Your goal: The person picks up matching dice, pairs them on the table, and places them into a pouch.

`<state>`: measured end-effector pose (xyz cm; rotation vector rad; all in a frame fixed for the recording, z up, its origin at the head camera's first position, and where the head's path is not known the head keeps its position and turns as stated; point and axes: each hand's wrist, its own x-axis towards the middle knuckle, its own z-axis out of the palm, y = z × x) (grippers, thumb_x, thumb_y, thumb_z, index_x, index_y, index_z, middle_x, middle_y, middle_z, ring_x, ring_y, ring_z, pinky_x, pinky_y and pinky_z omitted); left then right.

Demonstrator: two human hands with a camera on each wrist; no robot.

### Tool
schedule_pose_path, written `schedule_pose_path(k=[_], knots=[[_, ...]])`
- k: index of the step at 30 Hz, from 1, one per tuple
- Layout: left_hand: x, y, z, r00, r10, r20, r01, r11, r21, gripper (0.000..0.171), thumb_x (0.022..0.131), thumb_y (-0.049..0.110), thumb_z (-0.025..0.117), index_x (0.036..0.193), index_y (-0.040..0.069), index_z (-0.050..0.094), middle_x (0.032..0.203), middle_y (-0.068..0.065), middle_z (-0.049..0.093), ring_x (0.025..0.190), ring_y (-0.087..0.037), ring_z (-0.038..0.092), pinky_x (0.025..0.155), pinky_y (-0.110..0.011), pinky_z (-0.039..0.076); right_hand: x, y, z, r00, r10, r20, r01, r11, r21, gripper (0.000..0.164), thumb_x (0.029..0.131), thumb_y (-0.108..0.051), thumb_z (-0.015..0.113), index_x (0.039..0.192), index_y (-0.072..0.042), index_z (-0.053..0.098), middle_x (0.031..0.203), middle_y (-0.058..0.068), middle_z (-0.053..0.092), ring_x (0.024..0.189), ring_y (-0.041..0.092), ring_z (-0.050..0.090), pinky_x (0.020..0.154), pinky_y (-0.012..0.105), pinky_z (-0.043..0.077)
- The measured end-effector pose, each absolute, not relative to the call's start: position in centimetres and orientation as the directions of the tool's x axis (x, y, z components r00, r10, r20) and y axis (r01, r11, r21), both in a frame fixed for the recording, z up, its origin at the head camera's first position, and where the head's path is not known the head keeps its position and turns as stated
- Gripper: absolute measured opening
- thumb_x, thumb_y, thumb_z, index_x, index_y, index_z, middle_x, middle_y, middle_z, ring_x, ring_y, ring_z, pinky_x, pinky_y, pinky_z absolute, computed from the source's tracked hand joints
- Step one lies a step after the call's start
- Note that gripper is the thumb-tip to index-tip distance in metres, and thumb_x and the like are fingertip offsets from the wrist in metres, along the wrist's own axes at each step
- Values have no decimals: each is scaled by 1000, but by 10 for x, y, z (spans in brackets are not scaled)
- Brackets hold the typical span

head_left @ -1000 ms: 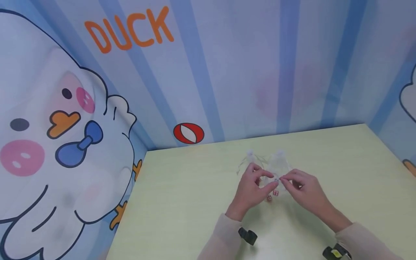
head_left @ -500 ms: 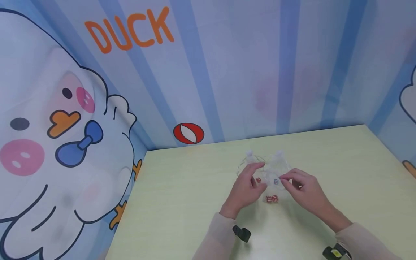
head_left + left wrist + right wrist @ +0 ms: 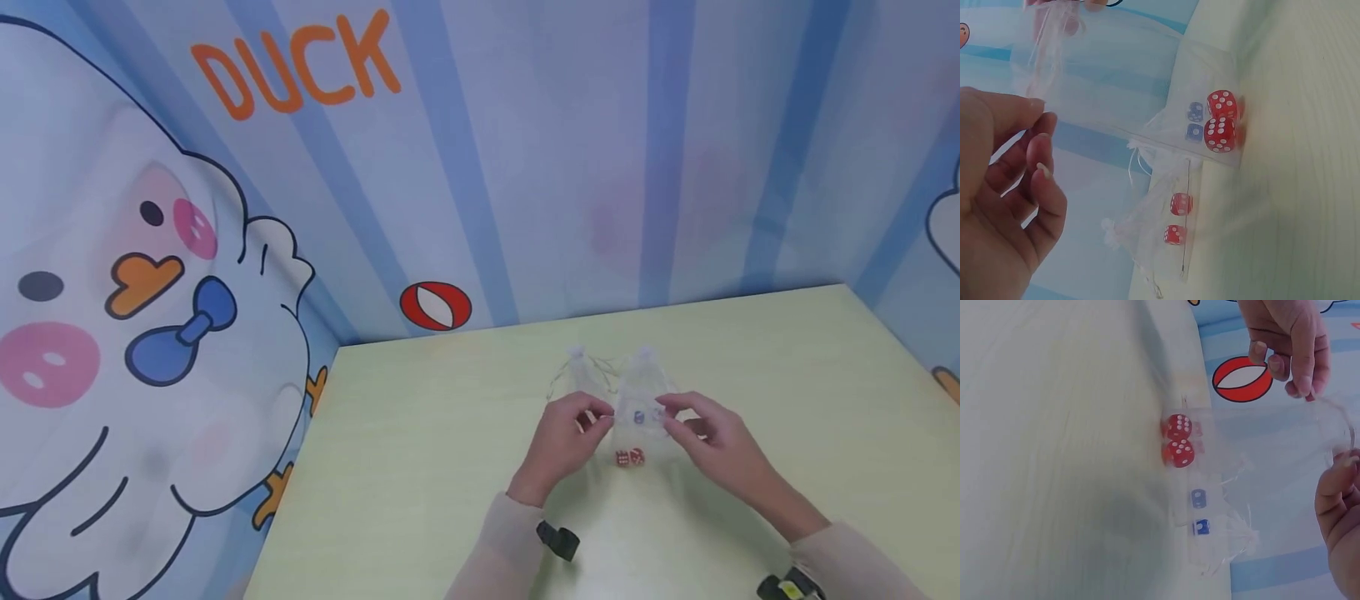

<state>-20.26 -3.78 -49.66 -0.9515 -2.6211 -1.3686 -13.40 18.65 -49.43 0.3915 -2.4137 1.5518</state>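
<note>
My left hand [image 3: 561,442] pinches the left side of the rim of a sheer white drawstring pouch [image 3: 1129,69] between thumb and forefinger. My right hand [image 3: 716,433] pinches its other side, so the pouch hangs spread between both hands. Two red dice [image 3: 1219,134] with white dots sit side by side at the bottom of this pouch, overlapping it; I cannot tell whether they are inside. Through the gauze, two blue dice [image 3: 1194,132] show in another pouch [image 3: 639,375] lying behind. Farther left lies a third pouch [image 3: 1141,222] containing two red dice [image 3: 1174,235].
The pale yellow table [image 3: 420,467] runs back to a blue striped backdrop [image 3: 562,167] with a printed duck and the word DUCK. Thin drawstrings trail around the two pouches at the back. Cameras are strapped at both wrists.
My left hand has moved left away from the right one, and its parted thumb and forefinger have come together on the pouch's rim. The right hand has shifted slightly right.
</note>
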Motion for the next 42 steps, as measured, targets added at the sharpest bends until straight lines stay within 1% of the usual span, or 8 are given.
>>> schedule_pose_path(k=[4,8,12,16,20,25,36,42], knots=[[-202,-40,-498,-817,481,316,530,413,741,9,94,13,69,102,13,73,89,10,63,76,-1,55,66,-17,48,-130,190,-498,-934,-127,334,-357,332,-873,42,96,9,50,137,-1,51,110,15,53,49,14,49,42,28,42],[-203,-42,-499,-820,473,324,529,408,744,8,94,14,69,100,13,73,87,10,62,74,0,54,65,-17,48,-131,190,-503,-914,-105,392,-399,409,-820,51,88,16,54,138,3,50,113,17,56,56,10,52,43,25,43],[-203,-45,-501,-822,469,322,525,406,748,7,93,14,70,100,13,73,86,10,62,74,-1,55,64,-18,48,-135,191,-505,-869,-76,488,-445,552,-706,48,85,15,64,131,2,57,102,13,62,57,5,51,45,21,41],[-205,-51,-502,-820,476,317,523,398,754,6,94,16,70,98,14,73,88,11,63,74,-1,55,66,-18,49,-139,197,-504,-797,-106,594,-502,663,-555,49,76,17,71,122,1,62,90,6,64,59,1,48,49,15,38],[-206,-59,-500,-808,515,286,516,386,765,3,95,15,68,95,15,71,90,11,64,76,-2,56,67,-19,49,-140,205,-499,-745,-190,639,-555,707,-438,47,73,14,70,118,1,64,87,1,62,60,-1,45,51,12,36],[-207,-70,-495,-793,541,281,533,392,750,2,93,14,67,93,13,68,92,8,65,75,-4,55,66,-22,49,-140,217,-495,-704,-287,650,-607,719,-339,43,74,5,68,116,-2,65,88,-3,62,60,-2,43,51,12,35],[-209,-91,-498,-817,509,271,523,457,720,13,96,26,65,88,16,66,84,9,61,73,-5,54,65,-23,47,-137,234,-498,-709,-292,642,-590,745,-312,41,74,2,67,115,-1,65,86,-5,58,59,-3,39,48,12,32],[-211,-96,-497,-844,481,237,483,488,727,19,98,31,63,87,17,67,86,9,62,75,-6,55,66,-24,48,-138,236,-498,-706,-290,646,-581,758,-296,39,75,1,67,114,-2,66,83,-6,57,57,-4,37,47,12,30]])
